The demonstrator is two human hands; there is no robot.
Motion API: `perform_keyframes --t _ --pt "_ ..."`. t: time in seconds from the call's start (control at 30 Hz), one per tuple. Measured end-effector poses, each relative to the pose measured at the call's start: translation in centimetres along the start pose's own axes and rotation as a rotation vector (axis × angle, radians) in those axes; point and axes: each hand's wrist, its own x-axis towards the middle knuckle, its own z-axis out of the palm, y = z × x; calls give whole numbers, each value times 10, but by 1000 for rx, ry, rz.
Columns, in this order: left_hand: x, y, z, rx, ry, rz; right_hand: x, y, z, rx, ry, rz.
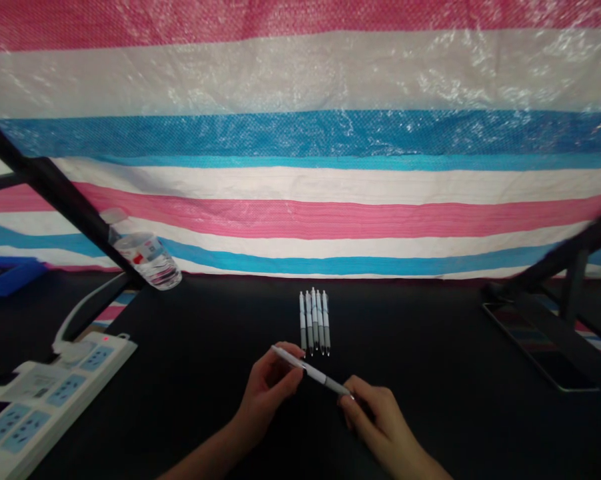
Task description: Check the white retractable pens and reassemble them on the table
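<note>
A white pen with a grey grip (316,375) is held at a slant above the black table, between my two hands. My left hand (268,387) pinches it toward its upper left end, with the thumb below the barrel and the fingers behind it. My right hand (375,413) grips the lower right end between thumb and forefinger, covering the tip. Just beyond my hands, several similar white and grey pens (314,320) lie side by side in a row on the table, their grey ends toward me.
A white power strip (75,390) with a plugged-in adapter lies at the left. Behind it are a plastic bottle (148,260) and a blue tray (10,277). A dark phone (540,347) lies at the right beside a black frame leg. A striped plastic sheet (300,140) hangs behind the table.
</note>
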Motion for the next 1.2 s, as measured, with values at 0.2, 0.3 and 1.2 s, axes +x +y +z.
perform_keyframes --t 0.2,0.3,1.2 --pt "5 -2 0 -66 -50 27 2 -8 1 -41 -73 -27" --pt "9 0 -1 -65 -30 22 1 -7 1 -18 -51 -5" --pt "19 3 -1 -118 66 5 4 -2 3 44 33 17"
